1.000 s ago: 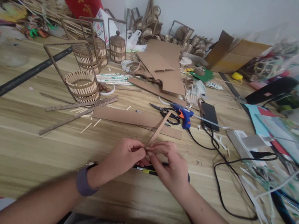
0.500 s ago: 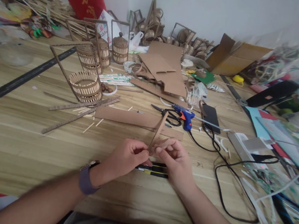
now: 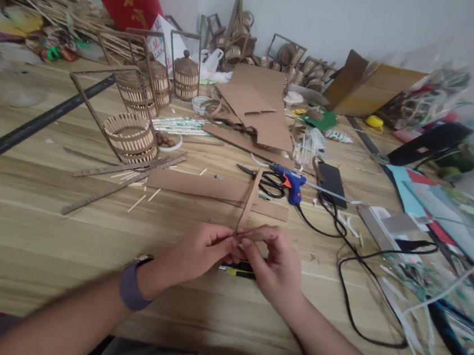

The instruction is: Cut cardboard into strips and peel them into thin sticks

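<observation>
Both my hands meet near the front of the wooden table (image 3: 24,223) and pinch the lower end of a narrow cardboard strip (image 3: 250,199). The strip rises away from me, tilted slightly right. My left hand (image 3: 199,251), with a watch on its wrist, grips it from the left with thumb and fingers closed. My right hand (image 3: 274,262) grips it from the right, fingers curled. Under my hands lies a black and yellow utility knife (image 3: 238,269), partly hidden.
A long flat cardboard piece (image 3: 198,184) lies just beyond my hands. Scissors (image 3: 268,182), a blue glue gun (image 3: 291,180) and a black phone (image 3: 332,182) sit behind it. Woven baskets (image 3: 130,137) and frames stand at the left back. Black cables (image 3: 356,291) loop at the right.
The strip has swung from leaning right to nearly upright. My hands have shifted slightly but keep pinching its lower end.
</observation>
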`<action>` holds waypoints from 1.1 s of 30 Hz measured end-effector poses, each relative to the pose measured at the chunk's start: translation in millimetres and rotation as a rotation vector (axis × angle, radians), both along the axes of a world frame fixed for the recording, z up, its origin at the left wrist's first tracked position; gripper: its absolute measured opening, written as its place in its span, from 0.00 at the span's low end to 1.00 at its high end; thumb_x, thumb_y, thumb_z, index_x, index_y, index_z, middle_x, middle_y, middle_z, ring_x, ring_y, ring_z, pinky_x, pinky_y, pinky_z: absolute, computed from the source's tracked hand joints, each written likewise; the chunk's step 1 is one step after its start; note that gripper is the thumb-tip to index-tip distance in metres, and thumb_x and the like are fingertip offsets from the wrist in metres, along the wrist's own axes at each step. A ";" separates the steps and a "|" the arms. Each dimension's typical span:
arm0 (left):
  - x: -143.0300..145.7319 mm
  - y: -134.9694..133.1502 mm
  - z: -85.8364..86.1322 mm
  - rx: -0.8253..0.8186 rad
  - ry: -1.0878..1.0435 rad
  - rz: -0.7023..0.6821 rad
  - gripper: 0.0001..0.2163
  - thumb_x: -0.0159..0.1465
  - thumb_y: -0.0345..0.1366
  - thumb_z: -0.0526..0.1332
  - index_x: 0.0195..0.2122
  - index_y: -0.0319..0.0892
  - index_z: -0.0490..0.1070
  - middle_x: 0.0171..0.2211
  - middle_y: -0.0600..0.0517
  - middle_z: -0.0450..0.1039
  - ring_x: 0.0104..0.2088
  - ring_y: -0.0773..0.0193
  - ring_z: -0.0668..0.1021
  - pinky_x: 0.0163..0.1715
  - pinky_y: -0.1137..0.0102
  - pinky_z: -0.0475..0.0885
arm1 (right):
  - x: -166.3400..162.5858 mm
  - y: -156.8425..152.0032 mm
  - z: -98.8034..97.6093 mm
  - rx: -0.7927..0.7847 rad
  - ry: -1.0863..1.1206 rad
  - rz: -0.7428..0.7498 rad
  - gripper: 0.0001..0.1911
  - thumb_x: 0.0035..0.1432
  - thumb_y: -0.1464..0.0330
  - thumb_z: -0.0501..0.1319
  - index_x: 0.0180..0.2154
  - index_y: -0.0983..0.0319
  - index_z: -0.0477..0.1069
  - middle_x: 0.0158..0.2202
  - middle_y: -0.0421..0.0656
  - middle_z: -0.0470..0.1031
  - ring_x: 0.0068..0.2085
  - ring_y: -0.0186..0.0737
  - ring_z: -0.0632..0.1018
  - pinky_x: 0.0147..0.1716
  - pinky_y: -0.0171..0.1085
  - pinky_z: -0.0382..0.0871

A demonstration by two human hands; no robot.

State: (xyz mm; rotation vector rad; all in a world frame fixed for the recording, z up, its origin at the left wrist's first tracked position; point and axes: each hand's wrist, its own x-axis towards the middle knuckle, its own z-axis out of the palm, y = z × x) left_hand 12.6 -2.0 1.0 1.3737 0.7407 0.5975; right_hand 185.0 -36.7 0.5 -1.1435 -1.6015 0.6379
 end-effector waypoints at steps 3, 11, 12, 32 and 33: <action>0.7 -0.3 0.2 -0.016 -0.017 0.004 0.19 0.67 0.50 0.58 0.31 0.37 0.75 0.27 0.52 0.75 0.30 0.65 0.75 0.32 0.72 0.69 | -0.8 -1.4 0.9 0.007 0.020 -0.005 0.05 0.61 0.72 0.62 0.33 0.57 0.70 0.30 0.41 0.80 0.37 0.40 0.83 0.35 0.36 0.76; 0.1 -1.1 0.8 0.050 0.096 0.034 0.13 0.67 0.38 0.56 0.34 0.38 0.77 0.33 0.49 0.81 0.35 0.62 0.80 0.35 0.71 0.72 | 0.3 9.6 0.0 -0.373 0.492 0.031 0.13 0.55 0.62 0.68 0.28 0.58 0.66 0.24 0.36 0.75 0.22 0.31 0.73 0.23 0.31 0.69; -0.1 -0.7 0.1 0.062 0.104 0.035 0.13 0.68 0.38 0.56 0.34 0.38 0.77 0.33 0.49 0.81 0.35 0.62 0.80 0.36 0.71 0.72 | 0.5 11.1 0.0 -0.394 0.522 0.043 0.14 0.54 0.62 0.69 0.27 0.58 0.65 0.23 0.35 0.75 0.22 0.30 0.72 0.22 0.31 0.69; 0.4 -0.3 1.2 0.024 0.010 0.024 0.15 0.68 0.43 0.56 0.34 0.38 0.75 0.32 0.48 0.80 0.36 0.61 0.81 0.38 0.70 0.75 | 4.9 5.9 0.1 0.037 -0.109 -0.016 0.04 0.63 0.68 0.61 0.34 0.56 0.74 0.34 0.41 0.80 0.40 0.41 0.81 0.41 0.42 0.74; 0.0 -0.4 1.6 0.040 0.027 0.016 0.14 0.69 0.42 0.56 0.34 0.37 0.75 0.34 0.47 0.80 0.37 0.61 0.81 0.38 0.69 0.75 | 5.2 6.1 -0.7 -0.012 -0.049 -0.023 0.05 0.64 0.67 0.61 0.34 0.56 0.73 0.34 0.41 0.80 0.39 0.40 0.81 0.40 0.40 0.75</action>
